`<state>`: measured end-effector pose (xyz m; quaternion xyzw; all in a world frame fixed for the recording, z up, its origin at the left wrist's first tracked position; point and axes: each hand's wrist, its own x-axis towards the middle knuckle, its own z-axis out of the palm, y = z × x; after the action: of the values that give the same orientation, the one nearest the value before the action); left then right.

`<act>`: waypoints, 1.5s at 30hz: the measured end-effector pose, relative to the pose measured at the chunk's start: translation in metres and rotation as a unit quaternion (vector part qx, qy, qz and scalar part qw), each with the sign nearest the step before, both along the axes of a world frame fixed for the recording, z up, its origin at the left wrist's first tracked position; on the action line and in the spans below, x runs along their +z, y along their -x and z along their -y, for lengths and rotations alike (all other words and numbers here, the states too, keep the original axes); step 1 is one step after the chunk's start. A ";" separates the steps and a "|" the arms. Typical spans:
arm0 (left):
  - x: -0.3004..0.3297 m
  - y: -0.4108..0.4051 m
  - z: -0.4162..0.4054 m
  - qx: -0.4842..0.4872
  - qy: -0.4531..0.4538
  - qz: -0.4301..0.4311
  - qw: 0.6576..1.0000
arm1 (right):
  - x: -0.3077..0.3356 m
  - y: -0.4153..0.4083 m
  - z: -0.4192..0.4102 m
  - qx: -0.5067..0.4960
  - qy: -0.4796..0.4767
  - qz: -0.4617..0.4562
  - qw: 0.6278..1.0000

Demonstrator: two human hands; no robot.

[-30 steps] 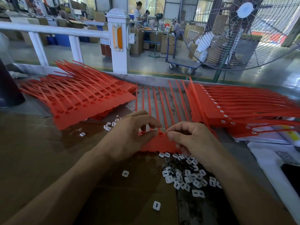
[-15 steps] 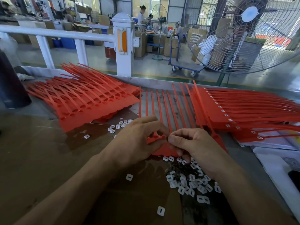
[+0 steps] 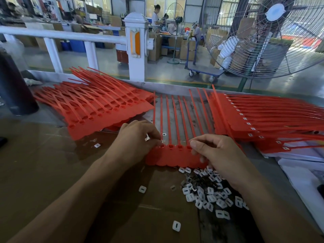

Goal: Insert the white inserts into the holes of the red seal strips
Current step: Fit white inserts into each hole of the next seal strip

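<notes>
- A lone white insert [image 3: 176,225] is seen on the brown surface [image 3: 43,172], nearest the viewer, well in front of the red seal strip sheet [image 3: 172,156].
- A heap of white inserts [image 3: 208,193] is spread just in front of the sheet's scalloped near edge, partly under the right wrist.
- The red seal strip sheet is laid flat in the middle, its tails pointing away; a row of empty square holes [image 3: 175,146] is shown along the heads.
- The sheet's left end is gripped by the left hand [image 3: 138,137], fingers curled over the heads; a small white piece [image 3: 147,138] is seen at its knuckles, but how it is held cannot be told.
- The sheet's right end is pinched by the right hand [image 3: 215,155], thumb on top and fingers curled beneath.
- One insert [image 3: 164,134] is seen lying between the tails, just beyond the left hand.
- A pile of unfilled strips [image 3: 98,109] is stacked left of the sheet.
- A pile of strips with white inserts fitted [image 3: 263,118] is stacked right of the sheet.
- Beyond the sheet, a white railing post [image 3: 136,46] and a large fan [image 3: 273,35] are seen.
</notes>
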<state>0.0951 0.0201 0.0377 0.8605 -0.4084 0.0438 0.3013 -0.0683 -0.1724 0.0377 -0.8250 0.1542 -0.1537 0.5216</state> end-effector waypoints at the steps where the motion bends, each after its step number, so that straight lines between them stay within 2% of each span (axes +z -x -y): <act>1: -0.001 -0.001 0.000 0.002 -0.007 -0.003 1.000 | 0.000 0.000 0.001 0.004 -0.002 -0.003 1.000; 7: -0.005 -0.001 0.004 0.009 -0.022 -0.016 1.000 | 0.000 0.001 0.002 0.021 0.002 -0.024 0.999; 18: -0.002 -0.004 0.005 0.008 -0.027 -0.071 0.997 | 0.007 0.003 0.005 0.011 -0.006 -0.007 1.000; 23: -0.001 -0.005 0.002 -0.001 -0.042 -0.051 0.998 | 0.012 0.007 0.010 0.000 -0.004 -0.005 1.000; 27: -0.002 -0.008 0.000 -0.034 -0.054 -0.008 0.998 | 0.018 0.014 0.017 0.059 0.038 -0.060 0.996; 33: -0.005 -0.008 0.001 -0.050 -0.080 0.011 0.996 | 0.022 0.021 0.021 0.129 0.152 -0.146 0.969; 40: -0.008 -0.010 0.000 -0.056 -0.090 0.023 0.994 | 0.017 0.020 0.019 0.164 0.175 -0.156 0.958; 45: -0.008 -0.011 0.000 -0.066 -0.081 0.034 0.994 | 0.009 0.016 0.016 0.147 0.234 -0.152 0.949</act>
<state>0.1056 0.0200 0.0294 0.8512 -0.4767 0.0201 0.2184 -0.0839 -0.1886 0.0472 -0.9510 0.0686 0.0196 0.3008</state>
